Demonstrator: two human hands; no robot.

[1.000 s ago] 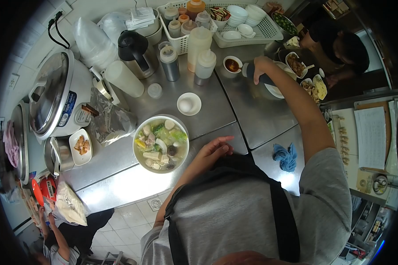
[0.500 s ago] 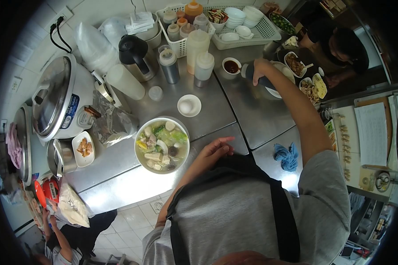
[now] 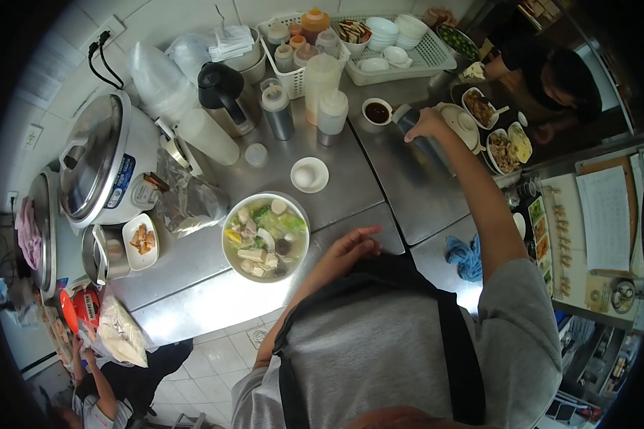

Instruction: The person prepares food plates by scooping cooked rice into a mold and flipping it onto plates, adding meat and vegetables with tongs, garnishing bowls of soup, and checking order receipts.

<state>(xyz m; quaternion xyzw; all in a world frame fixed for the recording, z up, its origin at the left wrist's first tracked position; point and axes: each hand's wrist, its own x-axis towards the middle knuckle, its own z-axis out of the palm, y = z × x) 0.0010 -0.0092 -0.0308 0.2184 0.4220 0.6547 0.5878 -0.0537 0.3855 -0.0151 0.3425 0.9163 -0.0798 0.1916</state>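
The right hand [image 3: 428,126] grips a dark bottle [image 3: 431,153] near the sauce bowl [image 3: 366,116]; a slip may tip this bowl. The left hand [image 3: 352,250], loosely half-curled, holds nothing.

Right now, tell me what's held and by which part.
The right hand grips a dark bottle near its end closest to the sauce bowl; the left hand holds nothing visible.

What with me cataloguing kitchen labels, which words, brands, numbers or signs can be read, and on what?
No text reads clearly.
Red pack: pale lettering, too blurred to read.
Cooker, blue label: print too small.
Sheet: rows of writing, too faint.
Card: marks too small.
Slips: markings too blurred.
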